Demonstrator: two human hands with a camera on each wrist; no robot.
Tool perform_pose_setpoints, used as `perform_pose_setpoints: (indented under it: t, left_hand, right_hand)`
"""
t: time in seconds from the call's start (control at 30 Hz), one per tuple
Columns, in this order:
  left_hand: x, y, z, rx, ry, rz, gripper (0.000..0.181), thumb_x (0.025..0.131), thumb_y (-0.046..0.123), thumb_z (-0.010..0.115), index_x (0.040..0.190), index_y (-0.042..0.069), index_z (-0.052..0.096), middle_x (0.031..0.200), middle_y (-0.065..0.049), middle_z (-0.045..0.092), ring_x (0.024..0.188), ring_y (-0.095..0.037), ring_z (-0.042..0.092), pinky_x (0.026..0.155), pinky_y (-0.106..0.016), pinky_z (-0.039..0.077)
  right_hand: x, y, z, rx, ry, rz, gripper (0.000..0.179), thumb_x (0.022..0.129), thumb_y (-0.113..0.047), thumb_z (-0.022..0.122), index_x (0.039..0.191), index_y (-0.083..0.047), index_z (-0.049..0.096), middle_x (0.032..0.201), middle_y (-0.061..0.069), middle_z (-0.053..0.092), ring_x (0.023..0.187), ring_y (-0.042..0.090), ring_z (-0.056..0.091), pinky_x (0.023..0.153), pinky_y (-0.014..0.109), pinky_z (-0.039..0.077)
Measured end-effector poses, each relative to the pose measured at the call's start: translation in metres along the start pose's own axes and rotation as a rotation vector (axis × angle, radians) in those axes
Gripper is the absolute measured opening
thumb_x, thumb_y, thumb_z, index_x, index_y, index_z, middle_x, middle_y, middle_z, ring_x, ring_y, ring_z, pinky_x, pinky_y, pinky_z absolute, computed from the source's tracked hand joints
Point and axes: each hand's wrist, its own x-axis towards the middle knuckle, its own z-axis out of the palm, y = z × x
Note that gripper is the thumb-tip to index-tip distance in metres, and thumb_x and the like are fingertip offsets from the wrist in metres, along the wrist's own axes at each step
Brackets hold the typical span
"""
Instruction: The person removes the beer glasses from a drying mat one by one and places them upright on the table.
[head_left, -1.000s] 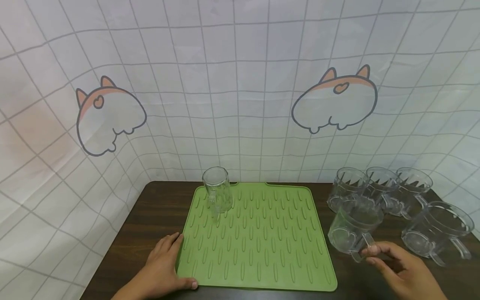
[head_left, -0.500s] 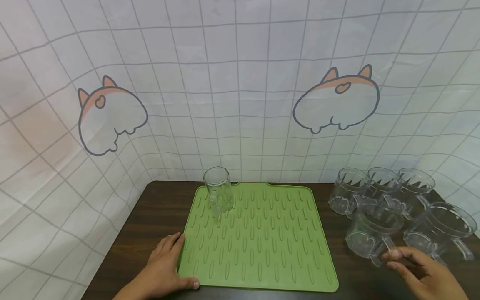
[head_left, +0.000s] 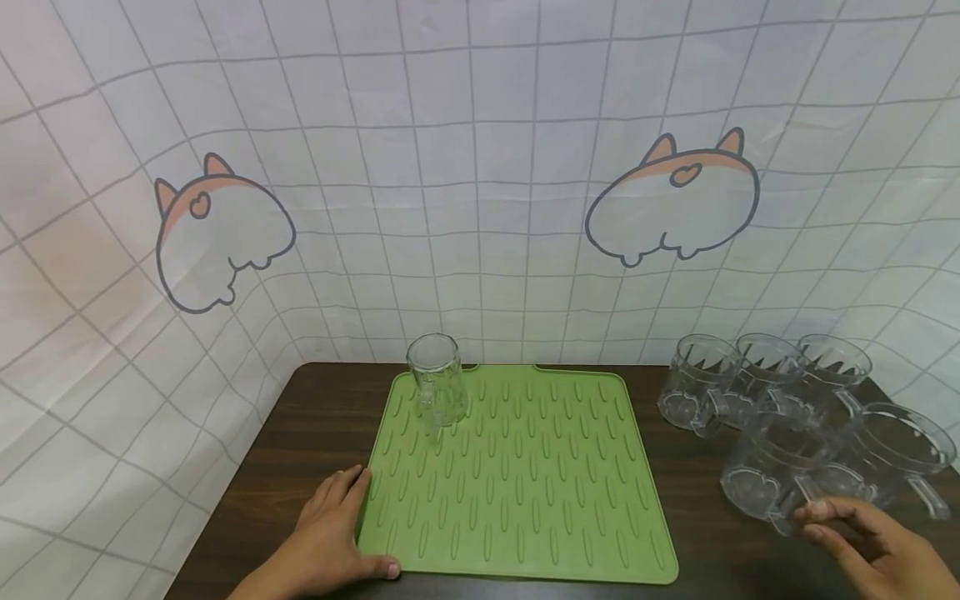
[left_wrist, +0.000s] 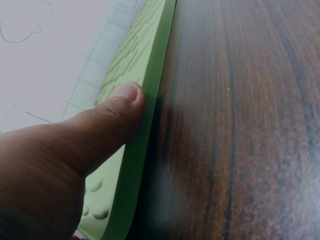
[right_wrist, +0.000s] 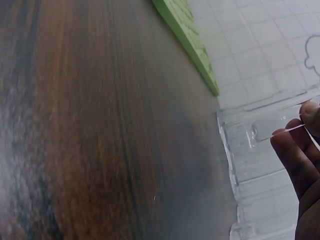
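A ribbed green drying mat (head_left: 517, 492) lies on the dark wooden table. My left hand (head_left: 326, 529) rests at the mat's front left corner, fingers along its left side and thumb (left_wrist: 125, 100) on the front edge. With thumb and fingertips my right hand (head_left: 877, 542) pinches the handle of a clear mug (head_left: 753, 471), right of the mat. That mug is upright and overlaps another clear mug (head_left: 911, 442) behind it in the head view. In the right wrist view, the pinched handle (right_wrist: 265, 125) shows at the right edge.
One glass mug (head_left: 438, 387) stands on the mat's back left corner. Behind the held mug, three clear mugs (head_left: 701, 379) form a row along the table's back right. A white gridded curtain (head_left: 502, 208) with cartoon prints surrounds the table's back and sides.
My right hand has moved to the right with the clear mug, away from the mat and closer to the mug at the far right. The left hand has stayed in place.
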Motion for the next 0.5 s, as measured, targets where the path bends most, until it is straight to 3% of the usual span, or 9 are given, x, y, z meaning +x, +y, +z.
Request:
perform_pose_setpoints:
  t: [0.13,0.37,0.5]
  left_hand:
    - [0.000,0.000,0.000,-0.006,-0.001,-0.001,0.139,0.059,0.080,0.082,0.158,-0.003,0.031,0.160,-0.024,0.030,0.145,-0.053,0.023,0.106,-0.076,0.025]
    - [-0.001,0.001,0.000,0.000,0.010,0.009,0.138,0.060,0.081,0.081,0.158,-0.003,0.031,0.160,-0.024,0.030,0.145,-0.053,0.023,0.107,-0.075,0.025]
    - [-0.001,0.001,0.000,0.001,0.022,0.018,0.138,0.060,0.082,0.080,0.157,-0.004,0.032,0.160,-0.025,0.030,0.146,-0.053,0.023,0.108,-0.073,0.025]
  right_hand:
    - [0.000,0.005,0.000,0.049,0.009,-0.016,0.038,0.080,0.035,0.060,0.105,0.006,0.058,0.105,-0.021,0.064,0.089,-0.008,0.064,0.073,0.012,0.052]
    - [-0.001,0.012,-0.001,0.048,0.028,0.027,0.034,0.082,0.033,0.061,0.104,0.007,0.058,0.103,-0.021,0.064,0.087,-0.007,0.064,0.071,0.012,0.052]
    - [-0.001,0.016,-0.001,0.082,0.047,-0.017,0.034,0.080,0.036,0.058,0.104,0.011,0.056,0.105,-0.021,0.064,0.091,-0.010,0.064,0.073,0.010,0.051]
